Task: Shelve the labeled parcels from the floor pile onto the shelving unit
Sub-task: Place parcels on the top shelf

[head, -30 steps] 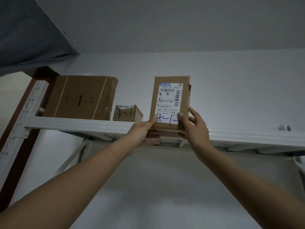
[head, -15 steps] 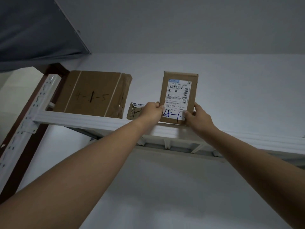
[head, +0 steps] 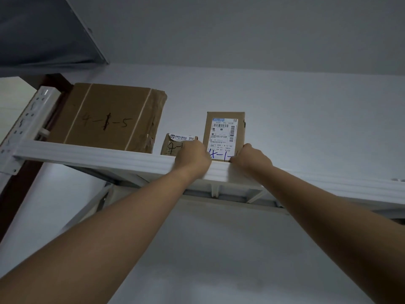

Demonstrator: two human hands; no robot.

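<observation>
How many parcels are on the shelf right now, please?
3: a large box at the left end, a small parcel in the middle, and an upright parcel to its right. Others may be hidden behind them.

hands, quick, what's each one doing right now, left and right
left hand: fingers curled, gripping the lower left edge of the upright labelled parcel
right hand: fingers curled, gripping the same parcel's lower right corner

White wall [head: 306, 102], grey ceiling [head: 241, 29]
</observation>
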